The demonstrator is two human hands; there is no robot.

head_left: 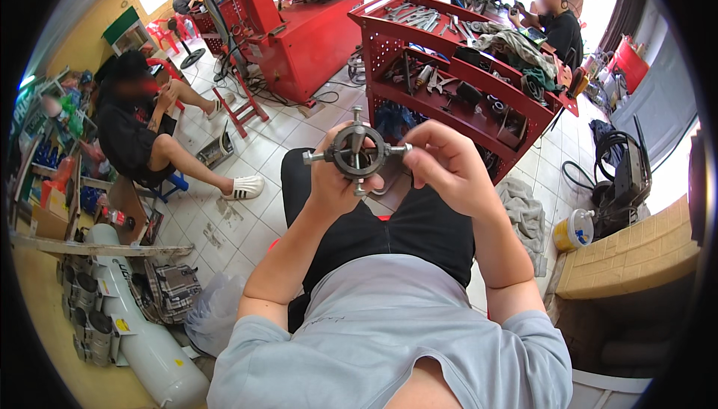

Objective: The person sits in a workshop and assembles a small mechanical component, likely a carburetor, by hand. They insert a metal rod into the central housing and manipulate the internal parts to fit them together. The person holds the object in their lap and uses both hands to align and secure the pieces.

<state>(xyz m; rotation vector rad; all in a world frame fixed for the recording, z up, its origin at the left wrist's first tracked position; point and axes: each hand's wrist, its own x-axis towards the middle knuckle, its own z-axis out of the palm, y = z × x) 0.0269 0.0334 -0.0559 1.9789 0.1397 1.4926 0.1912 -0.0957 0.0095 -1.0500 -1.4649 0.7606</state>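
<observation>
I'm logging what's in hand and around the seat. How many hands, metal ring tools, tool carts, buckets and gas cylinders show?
Hands: 2, left hand and right hand
Metal ring tool: 1
Red tool cart: 1
Yellow bucket: 1
White gas cylinder: 1
Total: 6

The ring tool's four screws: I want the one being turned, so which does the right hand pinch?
The screw pointing to the person's right: the right hand has its fingertips on its end. The left hand holds the ring tool from below; the others stand free.
</observation>
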